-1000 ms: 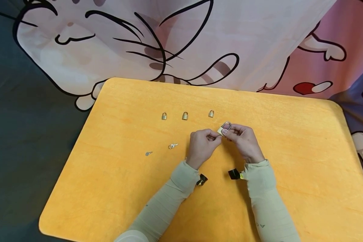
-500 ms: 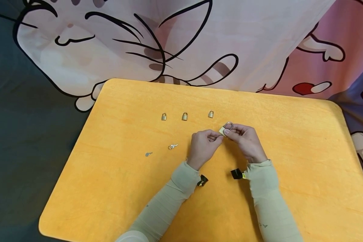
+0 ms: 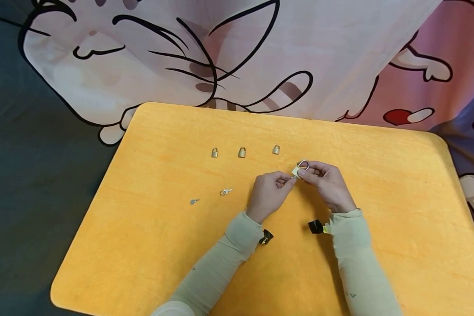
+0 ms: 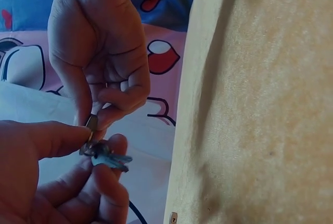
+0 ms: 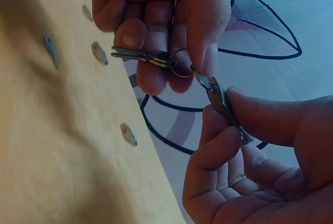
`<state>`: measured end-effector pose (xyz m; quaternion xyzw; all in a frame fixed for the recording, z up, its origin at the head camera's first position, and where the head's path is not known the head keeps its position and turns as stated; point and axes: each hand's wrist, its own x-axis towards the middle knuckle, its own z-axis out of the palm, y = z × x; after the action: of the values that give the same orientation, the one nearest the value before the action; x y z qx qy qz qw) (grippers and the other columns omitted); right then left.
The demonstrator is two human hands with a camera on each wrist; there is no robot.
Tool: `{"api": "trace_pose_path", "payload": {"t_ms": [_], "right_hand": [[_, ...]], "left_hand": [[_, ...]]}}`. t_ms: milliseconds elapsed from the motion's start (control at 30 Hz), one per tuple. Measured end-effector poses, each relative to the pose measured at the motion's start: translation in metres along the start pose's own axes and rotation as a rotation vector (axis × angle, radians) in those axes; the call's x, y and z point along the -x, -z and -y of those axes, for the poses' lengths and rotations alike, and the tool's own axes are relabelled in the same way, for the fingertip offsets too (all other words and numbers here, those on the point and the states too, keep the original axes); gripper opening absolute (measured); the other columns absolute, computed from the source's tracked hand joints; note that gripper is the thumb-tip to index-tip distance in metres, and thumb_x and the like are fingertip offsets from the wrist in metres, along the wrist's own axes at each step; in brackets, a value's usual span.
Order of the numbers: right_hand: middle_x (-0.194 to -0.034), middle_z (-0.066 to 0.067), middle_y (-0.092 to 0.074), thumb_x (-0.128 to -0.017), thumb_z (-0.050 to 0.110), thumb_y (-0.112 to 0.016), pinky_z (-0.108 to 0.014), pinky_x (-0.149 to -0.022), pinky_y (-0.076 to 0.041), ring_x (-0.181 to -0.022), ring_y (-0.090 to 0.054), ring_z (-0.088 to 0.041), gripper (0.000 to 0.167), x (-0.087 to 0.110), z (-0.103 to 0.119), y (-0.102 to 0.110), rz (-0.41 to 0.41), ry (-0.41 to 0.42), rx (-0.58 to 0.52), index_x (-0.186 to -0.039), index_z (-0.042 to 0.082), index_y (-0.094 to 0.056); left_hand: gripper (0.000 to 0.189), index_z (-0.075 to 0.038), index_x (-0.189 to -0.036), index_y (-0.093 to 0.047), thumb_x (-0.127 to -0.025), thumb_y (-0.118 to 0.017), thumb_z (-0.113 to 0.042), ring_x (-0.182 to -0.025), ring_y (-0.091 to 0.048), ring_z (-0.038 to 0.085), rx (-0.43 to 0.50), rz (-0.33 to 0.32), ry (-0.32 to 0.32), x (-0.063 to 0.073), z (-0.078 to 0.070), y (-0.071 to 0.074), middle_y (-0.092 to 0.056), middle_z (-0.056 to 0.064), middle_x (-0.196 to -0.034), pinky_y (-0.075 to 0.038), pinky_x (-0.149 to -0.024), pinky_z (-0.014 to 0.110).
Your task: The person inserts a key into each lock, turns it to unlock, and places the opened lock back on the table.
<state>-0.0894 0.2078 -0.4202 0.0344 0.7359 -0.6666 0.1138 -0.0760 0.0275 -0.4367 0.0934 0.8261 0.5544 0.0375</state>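
Over the table, my right hand (image 3: 328, 186) pinches a brass padlock (image 3: 296, 171) between thumb and fingers, its silver shackle facing away from me. My left hand (image 3: 269, 195) meets it from the left and pinches a key at the padlock's bottom end. In the right wrist view the key ring (image 5: 179, 62) hangs from there, and more keys (image 5: 143, 56) on it lie against the left fingers. The left wrist view has the padlock (image 4: 91, 125) edge-on between both hands, with the loose keys (image 4: 110, 160) under the left thumb. Fingertips hide most of the pinched key.
Beyond the hands, a small padlock (image 3: 215, 152), a second padlock (image 3: 242, 152) and a third padlock (image 3: 276, 149) lie in a row. Left of the left hand lie keys on a ring (image 3: 227, 192) and a grey key (image 3: 194, 201). A cartoon cloth (image 3: 339, 57) hangs behind the yellow table (image 3: 142, 263).
Both hands have shifted slightly to the right together with the padlock. Their hold looks the same, and the padlocks and keys on the table have stayed put.
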Motion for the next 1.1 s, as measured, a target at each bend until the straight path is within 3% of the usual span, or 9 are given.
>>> {"api": "trace_pose_path", "payload": {"t_ms": [133, 333, 600, 733, 1100], "right_hand": [[-0.085, 0.002, -0.068, -0.095, 0.010, -0.071, -0.023, -0.080, -0.056, -0.081, -0.065, -0.013, 0.042, 0.002, -0.002, 0.011, -0.012, -0.015, -0.001, -0.132, -0.007, -0.058], [-0.084, 0.003, -0.069, -0.093, 0.010, -0.073, -0.022, -0.075, -0.056, -0.078, -0.065, -0.011, 0.038, 0.007, -0.009, 0.038, -0.050, -0.023, -0.011, -0.129, 0.004, -0.062], [-0.086, 0.008, -0.071, -0.096, 0.014, -0.070, -0.017, -0.073, -0.054, -0.078, -0.067, -0.004, 0.040, 0.009, -0.018, 0.079, -0.134, -0.090, 0.144, -0.132, 0.003, -0.058], [-0.084, 0.012, -0.070, -0.096, 0.019, -0.070, -0.016, -0.072, -0.054, -0.078, -0.067, -0.001, 0.053, 0.005, -0.020, 0.094, -0.145, -0.129, 0.215, -0.141, 0.000, -0.049], [-0.083, 0.021, -0.063, -0.096, 0.029, -0.070, -0.018, -0.066, -0.054, -0.074, -0.063, 0.000, 0.070, -0.006, -0.027, 0.108, -0.179, -0.187, 0.380, -0.149, -0.005, -0.040]], "left_hand": [[0.017, -0.010, -0.098, -0.080, -0.096, -0.070, -0.025, -0.069, -0.063, -0.001, -0.030, 0.038, 0.019, 0.000, 0.002, 0.000, -0.073, -0.008, -0.083, -0.051, -0.064, 0.019], [0.013, -0.011, -0.098, -0.079, -0.097, -0.070, -0.020, -0.070, -0.062, -0.002, -0.081, 0.057, 0.022, 0.000, 0.008, 0.005, -0.073, -0.009, -0.084, -0.051, -0.066, 0.018], [0.016, -0.007, -0.101, -0.079, -0.097, -0.069, -0.019, -0.074, -0.065, 0.003, -0.125, 0.015, 0.021, -0.006, 0.017, 0.023, -0.074, -0.003, -0.086, -0.054, -0.070, 0.021], [0.017, -0.007, -0.103, -0.079, -0.098, -0.068, -0.018, -0.073, -0.065, 0.006, -0.205, -0.006, 0.023, -0.010, 0.023, 0.032, -0.074, -0.001, -0.088, -0.053, -0.069, 0.022], [0.013, -0.010, -0.104, -0.079, -0.095, -0.072, -0.014, -0.083, -0.071, 0.014, -0.442, 0.012, 0.062, -0.014, 0.025, 0.046, -0.076, 0.001, -0.098, -0.056, -0.073, 0.029]]}}
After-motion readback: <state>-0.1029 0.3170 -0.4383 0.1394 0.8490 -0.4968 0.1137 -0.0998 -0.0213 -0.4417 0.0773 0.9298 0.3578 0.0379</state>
